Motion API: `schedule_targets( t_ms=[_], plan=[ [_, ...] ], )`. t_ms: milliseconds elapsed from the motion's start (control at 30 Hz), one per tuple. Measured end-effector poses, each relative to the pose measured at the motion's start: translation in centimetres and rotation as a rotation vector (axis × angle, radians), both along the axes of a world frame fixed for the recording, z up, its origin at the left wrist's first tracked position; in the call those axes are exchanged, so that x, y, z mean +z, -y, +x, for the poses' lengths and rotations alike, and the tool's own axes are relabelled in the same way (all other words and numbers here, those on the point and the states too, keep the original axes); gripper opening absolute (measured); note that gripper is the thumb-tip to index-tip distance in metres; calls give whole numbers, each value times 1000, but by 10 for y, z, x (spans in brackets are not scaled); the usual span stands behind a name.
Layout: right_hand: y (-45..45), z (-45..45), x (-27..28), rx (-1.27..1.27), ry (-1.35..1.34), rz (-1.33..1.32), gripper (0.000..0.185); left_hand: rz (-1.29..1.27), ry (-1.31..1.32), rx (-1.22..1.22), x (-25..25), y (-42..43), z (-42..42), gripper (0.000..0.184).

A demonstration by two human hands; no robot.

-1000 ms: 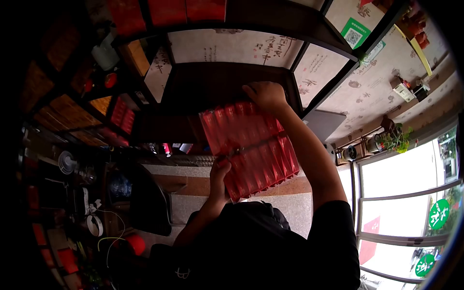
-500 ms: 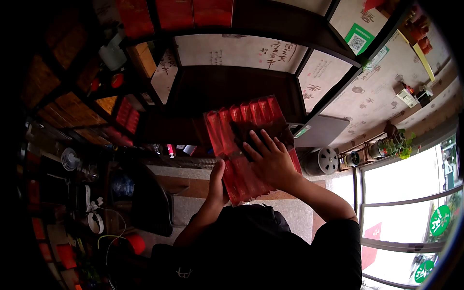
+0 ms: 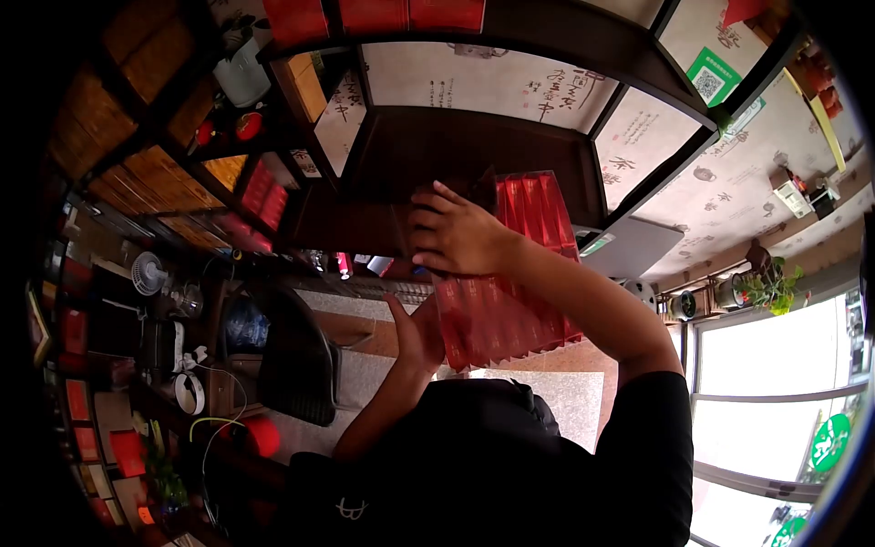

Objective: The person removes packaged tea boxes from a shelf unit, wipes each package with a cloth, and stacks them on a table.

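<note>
A clear plastic pack (image 3: 510, 319) with two rows of shiny red packets is tilted in front of the dark shelf. Its lower left edge rests against my left hand (image 3: 417, 339), whose thumb points up, off the pack, while the other fingers are mostly hidden behind it. Across the upper left part of the pack lies my right hand (image 3: 460, 232), palm down, with its fingers spread and bent a little at the edge. My right hand and forearm hide part of the packets.
Ahead is a dark wooden shelf (image 3: 410, 150) with red boxes (image 3: 374, 15) above. A black chair (image 3: 296, 374) is at lower left, beside a red round object (image 3: 262, 437). Potted plants (image 3: 770, 287) and a window are on the right.
My right hand has moved from the middle of the pack to its upper left edge. The pack has shifted right in view, and my left thumb has come away from its edge.
</note>
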State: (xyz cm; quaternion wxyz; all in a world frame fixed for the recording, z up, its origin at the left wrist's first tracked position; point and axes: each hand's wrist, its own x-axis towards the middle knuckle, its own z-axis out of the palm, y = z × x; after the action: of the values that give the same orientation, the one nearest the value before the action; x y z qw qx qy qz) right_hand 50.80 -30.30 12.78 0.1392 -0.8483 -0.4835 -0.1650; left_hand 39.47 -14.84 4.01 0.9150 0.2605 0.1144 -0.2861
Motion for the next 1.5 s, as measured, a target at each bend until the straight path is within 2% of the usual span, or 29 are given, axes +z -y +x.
schedule_targets(
  t_ms=[67, 167, 200, 267, 300, 367, 433, 500, 600, 667, 767, 900, 1000, 1067, 1133, 1167, 1267, 1400, 1433, 1500],
  plan=[
    [-7, 25, 0, -119, 118, -27, 24, -105, -3, -13, -1, -2, 3, 125],
    [-21, 30, -4, -98, 136, -63, 20, -144, -110, 21, 1, -1, 3, 126],
    [-24, 25, -4, -90, 135, -66, 20, -148, -112, 29, -11, -4, 5, 126],
    [-25, 0, -3, 44, 77, -97, 23, -665, 126, -99, -47, -10, 8, 111],
    [-25, -17, 4, 75, 14, -135, 18, -672, 124, -98, -33, -7, 7, 111],
    [-24, -47, 11, 121, -26, -96, 18, -212, -169, 169, 10, -1, 4, 106],
    [-19, -69, 13, 166, -63, -50, 17, -247, -180, 152, -4, -4, 7, 105],
    [-8, -83, 13, 286, -230, -99, 16, -274, -190, 126, -18, -12, 12, 106],
    [8, -89, 1, 334, -109, 34, 20, -299, -55, -19, -25, -18, 19, 99],
    [19, -89, 1, 319, -133, -57, 27, -236, -3, 2, -22, -15, 25, 94],
    [24, -85, 2, 218, -91, -71, 37, -186, -40, 68, 11, -7, 20, 87],
    [23, -73, 6, -30, -107, 48, 36, -130, 72, 184, 10, 9, 21, 89],
    [31, -68, 4, -236, -121, 81, 40, -270, 38, 136, 14, 9, 20, 93],
    [43, -59, -6, -498, -52, 51, 40, -347, 38, 84, -7, 3, 22, 87],
    [58, -54, -6, -787, 56, 62, 44, -101, 152, 102, 4, 8, 18, 72],
    [60, -58, -6, -890, 102, 37, 48, -118, 153, 104, 8, 9, 16, 57],
    [37, -83, -4, -835, 23, 34, 52, -47, 173, 49, 21, 10, 13, 53],
    [7, -135, 1, -498, -152, -6, 57, -60, 94, 151, 23, 12, 10, 51],
    [11, -133, 3, -504, -149, -1, 57, -67, 106, 138, 17, 13, 9, 51],
    [35, -128, 10, -758, -233, 40, 58, -42, 125, 112, 18, 14, 8, 52]
  ],
)
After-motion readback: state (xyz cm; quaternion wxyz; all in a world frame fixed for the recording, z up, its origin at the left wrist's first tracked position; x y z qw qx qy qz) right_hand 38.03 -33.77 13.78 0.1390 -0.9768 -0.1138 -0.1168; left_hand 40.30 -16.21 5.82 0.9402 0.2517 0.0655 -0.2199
